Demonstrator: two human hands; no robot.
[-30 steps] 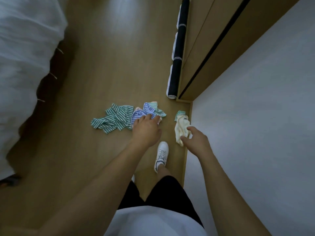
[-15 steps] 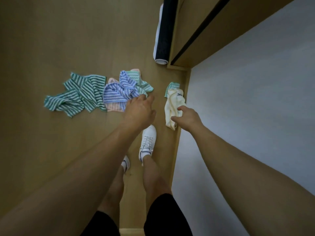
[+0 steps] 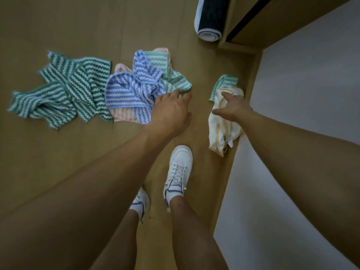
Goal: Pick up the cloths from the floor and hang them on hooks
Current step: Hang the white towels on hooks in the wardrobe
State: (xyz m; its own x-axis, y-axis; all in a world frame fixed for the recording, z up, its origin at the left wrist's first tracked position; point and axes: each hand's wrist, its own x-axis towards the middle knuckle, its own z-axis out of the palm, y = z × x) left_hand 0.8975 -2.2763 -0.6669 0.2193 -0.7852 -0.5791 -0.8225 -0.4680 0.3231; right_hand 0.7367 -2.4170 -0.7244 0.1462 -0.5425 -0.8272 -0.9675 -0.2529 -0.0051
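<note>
Cloths: soft, light, limp, probably bunch easily
Blue cloth (image 3: 130, 90): left hand (image 3: 169, 112) reaching, fingers spread, holding nothing
Cream cloth (image 3: 222, 129): right hand (image 3: 232, 109) spread above it; pinch a raised fold

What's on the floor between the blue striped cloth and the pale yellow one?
Head view: a light green striped cloth juts from the blue striped cloth; then bare wooden floor up to the pale yellow cloth. The left hand reaches over that gap.

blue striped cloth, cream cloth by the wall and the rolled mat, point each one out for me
blue striped cloth (image 3: 124, 92), head view, on its flat lower fold.
cream cloth (image 3: 218, 131), head view, on its bunched lower half.
rolled mat (image 3: 209, 34), head view, on its coiled white end.
</note>
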